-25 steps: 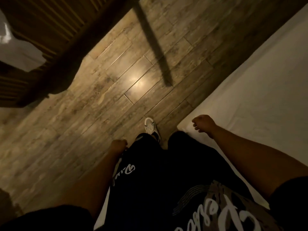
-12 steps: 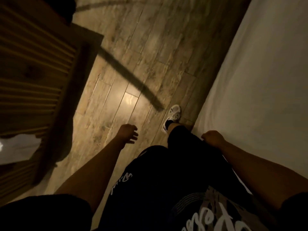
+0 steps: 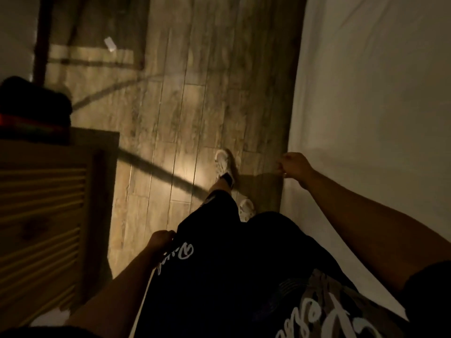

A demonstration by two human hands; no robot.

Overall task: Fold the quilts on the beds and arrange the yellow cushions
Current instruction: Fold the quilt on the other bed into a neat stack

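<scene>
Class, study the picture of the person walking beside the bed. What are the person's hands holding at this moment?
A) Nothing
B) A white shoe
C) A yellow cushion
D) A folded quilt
A. The left hand hangs loosely curled by the dark shorts and the right hand swings free at the edge of the white bed; neither grips anything.

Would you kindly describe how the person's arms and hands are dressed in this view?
Both forearms are bare, and the left hand and right hand wear no gloves; no rings or watch can be made out in the dim light. Short dark sleeves end around the upper arm. They seem to belong to a dark shirt with pale lettering on its front.
</scene>
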